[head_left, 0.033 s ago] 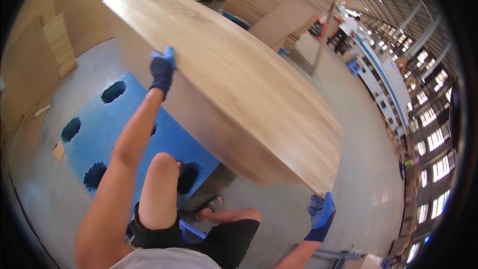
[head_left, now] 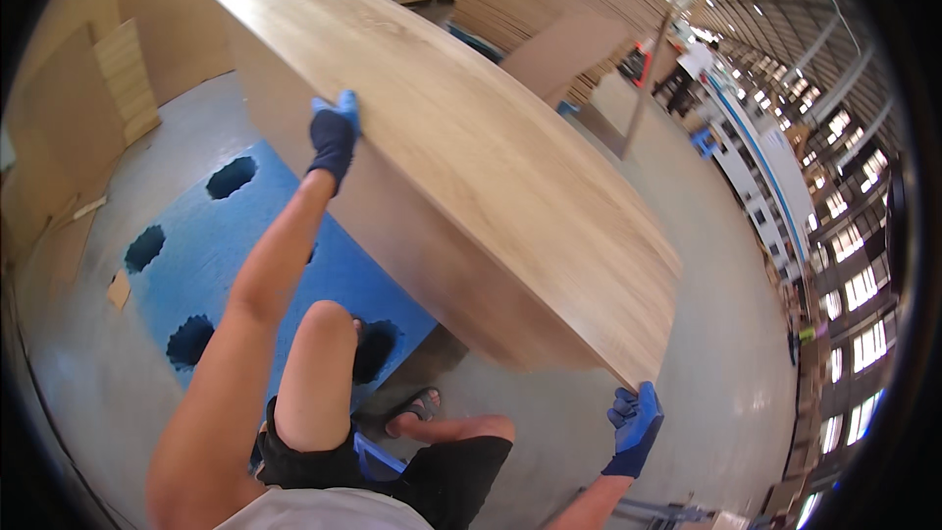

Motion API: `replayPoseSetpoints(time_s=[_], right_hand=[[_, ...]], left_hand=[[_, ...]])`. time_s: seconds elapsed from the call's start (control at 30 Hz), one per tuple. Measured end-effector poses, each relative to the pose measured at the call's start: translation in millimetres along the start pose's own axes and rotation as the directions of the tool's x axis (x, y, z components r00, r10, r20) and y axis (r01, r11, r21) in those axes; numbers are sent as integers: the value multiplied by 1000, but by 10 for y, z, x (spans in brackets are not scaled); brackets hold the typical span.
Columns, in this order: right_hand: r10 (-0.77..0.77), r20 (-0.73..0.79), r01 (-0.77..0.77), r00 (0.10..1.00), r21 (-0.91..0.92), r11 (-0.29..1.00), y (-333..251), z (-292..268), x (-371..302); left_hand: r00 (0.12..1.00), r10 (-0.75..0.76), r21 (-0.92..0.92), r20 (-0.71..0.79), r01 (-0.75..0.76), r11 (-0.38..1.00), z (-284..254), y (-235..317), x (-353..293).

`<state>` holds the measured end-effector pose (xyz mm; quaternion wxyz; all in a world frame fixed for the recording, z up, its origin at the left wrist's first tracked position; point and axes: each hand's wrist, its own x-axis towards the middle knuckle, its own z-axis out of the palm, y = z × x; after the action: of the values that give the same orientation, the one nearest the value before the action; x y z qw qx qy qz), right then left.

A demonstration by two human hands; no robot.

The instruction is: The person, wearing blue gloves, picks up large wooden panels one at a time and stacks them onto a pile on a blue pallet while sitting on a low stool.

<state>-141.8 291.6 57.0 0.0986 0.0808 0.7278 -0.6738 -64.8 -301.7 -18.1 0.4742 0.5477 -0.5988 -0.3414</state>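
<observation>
The long, pale wood-grain slab (head_left: 471,157) along the blue, holed platform (head_left: 206,245)'s far right side is apparently being steadied, its corner gripped by the blue-gloved right hand (head_left: 634,422), its edge touched by the left hand (head_left: 334,135), whose closure cannot be told; level support is called for next.

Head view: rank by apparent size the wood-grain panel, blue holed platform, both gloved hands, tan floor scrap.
1. Wood-grain panel
2. Blue holed platform
3. Left hand and right hand: too alike to rank
4. Tan floor scrap
</observation>
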Motion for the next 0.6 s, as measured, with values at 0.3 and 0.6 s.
replayPoseSetpoints(time_s=[0.3,0.6], right_hand=[[-27,-38,17,999,-243,970,-131,356,468],[-28,-15,21,1000,-349,937,-167,355,624]], left_hand=[[994,-108,95,-6,108,990,172,265,183],[989,-150,164,-2,148,975,108,371,143]])
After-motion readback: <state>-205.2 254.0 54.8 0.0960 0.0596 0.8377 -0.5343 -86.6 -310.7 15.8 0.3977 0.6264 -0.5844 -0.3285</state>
